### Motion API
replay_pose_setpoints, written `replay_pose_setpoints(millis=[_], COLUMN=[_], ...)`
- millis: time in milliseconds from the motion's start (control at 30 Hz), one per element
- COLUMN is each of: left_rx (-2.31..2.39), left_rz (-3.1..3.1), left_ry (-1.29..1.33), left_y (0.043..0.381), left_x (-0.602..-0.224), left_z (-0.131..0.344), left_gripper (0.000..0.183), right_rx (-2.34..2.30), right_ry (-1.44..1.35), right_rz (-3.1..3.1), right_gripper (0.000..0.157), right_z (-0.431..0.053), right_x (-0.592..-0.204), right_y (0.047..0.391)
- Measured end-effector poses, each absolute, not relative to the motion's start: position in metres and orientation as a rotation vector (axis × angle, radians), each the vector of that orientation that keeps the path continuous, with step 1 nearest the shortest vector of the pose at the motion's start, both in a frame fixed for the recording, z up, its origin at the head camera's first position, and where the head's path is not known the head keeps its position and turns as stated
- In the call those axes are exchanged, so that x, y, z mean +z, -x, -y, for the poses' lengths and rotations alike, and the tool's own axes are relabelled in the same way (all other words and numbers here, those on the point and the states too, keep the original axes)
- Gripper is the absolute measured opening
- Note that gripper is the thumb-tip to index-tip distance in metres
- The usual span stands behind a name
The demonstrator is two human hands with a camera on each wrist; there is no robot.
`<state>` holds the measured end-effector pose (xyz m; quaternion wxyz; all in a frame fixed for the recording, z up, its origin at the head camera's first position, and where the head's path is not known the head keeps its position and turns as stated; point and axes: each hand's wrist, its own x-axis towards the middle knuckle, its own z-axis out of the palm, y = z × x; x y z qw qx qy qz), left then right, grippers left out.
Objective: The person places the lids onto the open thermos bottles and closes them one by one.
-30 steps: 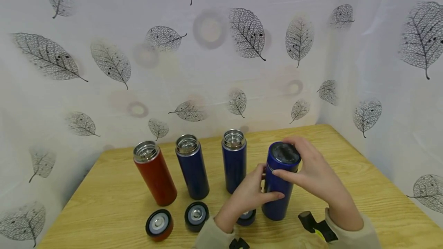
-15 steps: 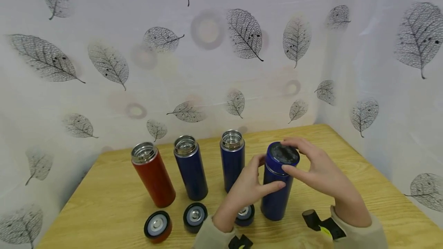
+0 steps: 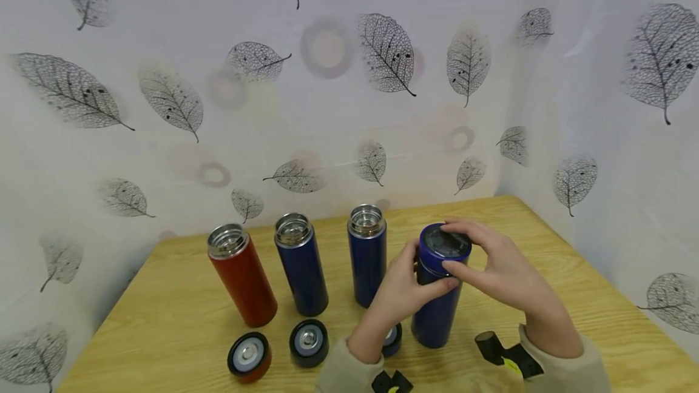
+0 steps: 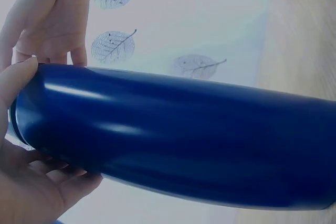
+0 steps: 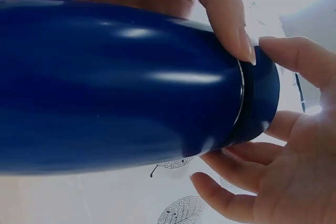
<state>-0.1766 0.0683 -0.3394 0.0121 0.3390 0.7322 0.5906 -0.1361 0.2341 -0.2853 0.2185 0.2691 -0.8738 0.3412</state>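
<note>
A tall blue vacuum flask (image 3: 437,314) stands upright on the table at the right of the head view. Its blue lid (image 3: 430,258) with a dark top sits on the neck, a thin silver line showing below it. My left hand (image 3: 398,287) holds the upper body, the thumb just under the lid. My right hand (image 3: 497,262) grips the lid from the right, thumb at the near side and fingers over the far edge. In the right wrist view, right fingertips touch the lid (image 5: 265,98), and the left thumb lies close to the seam.
To the left stand two open blue flasks (image 3: 302,272) (image 3: 369,265) and an open red flask (image 3: 246,284). Before them lie upturned lids: a red one (image 3: 249,356), a dark blue one (image 3: 309,343), and another lid (image 3: 392,341) partly behind my left wrist. A leaf-patterned curtain (image 3: 327,108) backs the wooden table (image 3: 164,314).
My left hand has slid up the flask towards the lid. The right thumb and fingers have shifted on the lid. The head view has moved slightly.
</note>
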Motion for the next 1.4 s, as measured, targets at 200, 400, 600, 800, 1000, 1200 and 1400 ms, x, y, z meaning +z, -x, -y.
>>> replay_pose_setpoints(millis=[200,400,600,800,1000,1200,1400], left_rx=[1.857,1.863,1.845,1.837,1.851,1.879,1.890], left_rz=[-2.287,-2.296,-2.303,-2.330,-2.347,-2.311,-2.319], left_ry=[-1.064,-1.033,-1.032,-1.016,-1.016,-0.998,-1.033], left_y=[0.175,0.174,0.174,0.174,0.174,0.173,0.173], left_x=[-0.339,-0.338,-0.338,-0.338,-0.337,-0.336,-0.337], left_z=[-0.068,-0.069,-0.068,-0.066,-0.066,-0.066,-0.066], left_gripper=[0.057,0.057,0.058,0.059,0.058,0.056,0.054], right_rx=[0.914,0.855,0.885,0.917,0.930,0.942,0.891], right_ry=[-0.664,-0.523,-0.546,-0.711,-0.775,-0.735,-0.545], right_rz=[2.414,2.407,2.415,2.392,2.390,2.400,2.431], right_gripper=[0.045,0.049,0.050,0.054,0.056,0.053,0.056], right_z=[-0.231,-0.225,-0.226,-0.234,-0.234,-0.233,-0.226], right_x=[-0.287,-0.291,-0.290,-0.287,-0.286,-0.288,-0.290], right_y=[0.137,0.138,0.138,0.136,0.136,0.138,0.137])
